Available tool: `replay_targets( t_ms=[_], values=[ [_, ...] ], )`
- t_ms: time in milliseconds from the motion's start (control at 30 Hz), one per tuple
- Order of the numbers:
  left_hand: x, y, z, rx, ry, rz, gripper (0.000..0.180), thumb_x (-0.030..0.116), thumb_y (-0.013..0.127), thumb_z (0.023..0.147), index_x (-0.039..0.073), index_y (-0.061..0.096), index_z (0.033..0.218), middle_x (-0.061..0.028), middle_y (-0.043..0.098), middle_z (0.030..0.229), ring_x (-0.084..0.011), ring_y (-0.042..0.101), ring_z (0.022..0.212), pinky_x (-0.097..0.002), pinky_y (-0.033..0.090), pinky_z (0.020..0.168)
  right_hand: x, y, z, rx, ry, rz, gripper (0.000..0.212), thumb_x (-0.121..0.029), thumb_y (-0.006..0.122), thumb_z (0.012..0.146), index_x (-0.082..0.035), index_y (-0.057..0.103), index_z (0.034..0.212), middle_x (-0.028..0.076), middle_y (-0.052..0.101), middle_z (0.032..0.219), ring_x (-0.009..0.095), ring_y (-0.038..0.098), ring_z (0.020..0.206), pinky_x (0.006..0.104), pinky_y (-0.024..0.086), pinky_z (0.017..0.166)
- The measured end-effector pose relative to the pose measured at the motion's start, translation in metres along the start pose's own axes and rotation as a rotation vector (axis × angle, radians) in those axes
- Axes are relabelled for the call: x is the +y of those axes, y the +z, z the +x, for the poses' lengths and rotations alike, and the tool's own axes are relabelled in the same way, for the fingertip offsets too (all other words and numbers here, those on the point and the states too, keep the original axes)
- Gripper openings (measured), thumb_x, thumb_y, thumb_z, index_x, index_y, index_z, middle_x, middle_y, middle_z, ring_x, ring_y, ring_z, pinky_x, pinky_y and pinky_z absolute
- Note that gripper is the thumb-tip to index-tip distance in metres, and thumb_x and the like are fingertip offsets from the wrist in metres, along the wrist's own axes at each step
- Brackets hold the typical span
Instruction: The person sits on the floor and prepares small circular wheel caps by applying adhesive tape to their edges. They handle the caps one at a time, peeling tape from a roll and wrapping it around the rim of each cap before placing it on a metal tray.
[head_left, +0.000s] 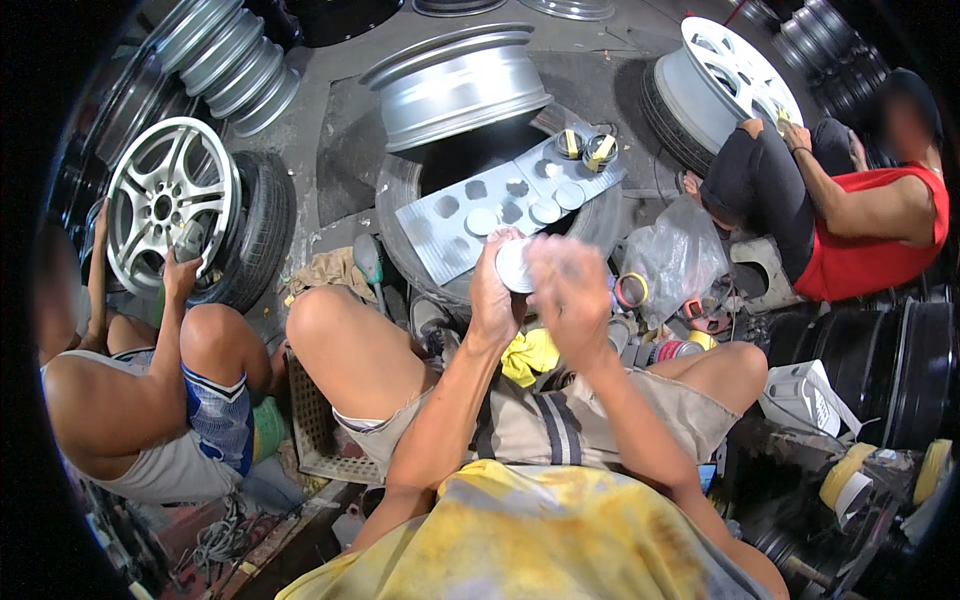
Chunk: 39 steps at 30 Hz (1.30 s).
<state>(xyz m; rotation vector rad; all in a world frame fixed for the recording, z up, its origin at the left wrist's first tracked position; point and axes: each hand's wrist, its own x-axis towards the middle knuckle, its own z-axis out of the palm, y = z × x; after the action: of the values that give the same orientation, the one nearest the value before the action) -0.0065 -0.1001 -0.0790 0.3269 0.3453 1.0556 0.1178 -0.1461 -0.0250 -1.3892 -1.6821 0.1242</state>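
Head view: 1 white disc [514, 266] held in the left hand [493, 290], above the near edge of a grey panel [450, 257].
Left fingers pinch the disc at its left side; the right hand [570, 285] is at the disc's right side, blurred, and whether its fingers are spread or pressed together cannot be told. 3 similar discs [545, 210] lie on the panel, among dark round patches. The panel rests across a tyre [395, 182]; a silver wheel rim [465, 95] stands at the far side.

Head fisheye sat above and behind the hands [494, 298] | faced forward and down | near them | spread wide around
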Motion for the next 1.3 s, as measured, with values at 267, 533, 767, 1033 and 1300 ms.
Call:
replay_targets(
  t_ms=[267,533,767,1033,1300],
  values=[
    [0.004,0.020,0.004,0.275,-0.050,0.220,0.041,0.050,0.042,0.109,0.011,0.052,0.112,-0.0056,0.061,0.079,-0.0183,0.058,0.058,-0.0303,0.045,0.052,0.037,-0.024,-0.007,0.150,0.654,0.858,0.018,-0.013,0.061,0.105,0.003,0.068,0.107,0.010,0.073,0.103,0.016,0.071,0.095,0.0294,0.057,0.086],
    [0.012,0.036,-0.005,0.172,0.021,0.665,0.028,0.031,0.057,0.107,0.004,0.063,0.112,-0.0039,0.065,0.085,-0.0072,0.056,0.063,-0.0221,0.044,0.055,0.021,-0.026,-0.021,-0.011,0.728,0.719,0.012,-0.009,0.070,0.098,0.000,0.066,0.104,0.007,0.070,0.092,0.013,0.064,0.078,0.0274,0.053,0.071],
    [0.004,0.029,-0.004,0.282,0.237,0.764,0.065,0.046,0.026,0.112,-0.001,0.069,0.097,-0.0095,0.069,0.078,-0.0153,0.063,0.062,-0.0281,0.051,0.061,-0.006,-0.005,-0.016,-0.018,0.023,0.019,0.030,-0.003,0.078,0.085,-0.002,0.076,0.115,0.011,0.060,0.087,0.027,0.061,0.078,0.0383,0.050,0.071],
    [-0.004,0.018,-0.005,0.346,0.207,0.844,0.066,0.045,0.025,0.112,-0.001,0.068,0.093,-0.0093,0.068,0.075,-0.0159,0.064,0.072,-0.0291,0.051,0.073,-0.005,0.001,-0.009,-0.026,0.003,-0.156,0.039,-0.007,0.079,0.082,-0.005,0.076,0.121,0.010,0.052,0.083,0.028,0.051,0.077,0.0388,0.045,0.070],
    [-0.004,0.020,-0.005,0.302,0.106,0.738,0.073,0.047,0.018,0.113,0.001,0.068,0.089,-0.0075,0.068,0.077,-0.0159,0.063,0.071,-0.0310,0.051,0.071,-0.005,-0.003,-0.020,0.001,0.092,-0.105,0.035,-0.006,0.077,0.086,-0.004,0.076,0.121,0.010,0.050,0.080,0.028,0.049,0.075,0.0413,0.042,0.067]
  ],
)
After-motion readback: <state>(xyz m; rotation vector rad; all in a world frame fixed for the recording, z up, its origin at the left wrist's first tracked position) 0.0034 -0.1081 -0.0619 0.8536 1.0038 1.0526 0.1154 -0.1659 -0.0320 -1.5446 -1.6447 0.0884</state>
